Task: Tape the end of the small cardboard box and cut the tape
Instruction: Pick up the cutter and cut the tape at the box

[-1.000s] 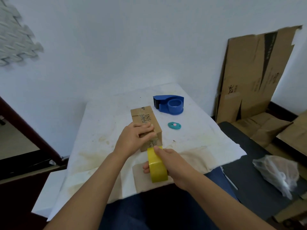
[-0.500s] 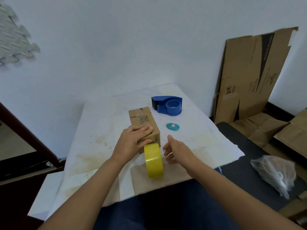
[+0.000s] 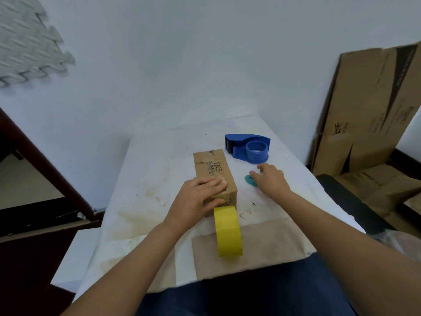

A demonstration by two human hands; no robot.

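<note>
A small brown cardboard box (image 3: 211, 166) lies lengthwise on the white table (image 3: 159, 174). My left hand (image 3: 198, 197) presses flat on the box's near end, thumb on its front face. A yellow tape roll (image 3: 227, 231) stands on edge against that near end, with nobody holding it. A small teal cutter (image 3: 248, 179) lies to the right of the box. My right hand (image 3: 270, 179) hovers over the cutter with fingers spread, covering part of it and holding nothing.
A blue tape dispenser (image 3: 249, 147) sits behind the cutter. Flattened cardboard sheets (image 3: 369, 106) lean on the wall at right, above a dark mat. A brown paper patch (image 3: 262, 242) covers the table's near edge. A dark wooden frame (image 3: 34, 156) stands at left.
My right hand let go of the yellow tape roll and moved away to the right and forward, over the teal cutter. The roll stays standing by the box. My left hand kept pressing the box.
</note>
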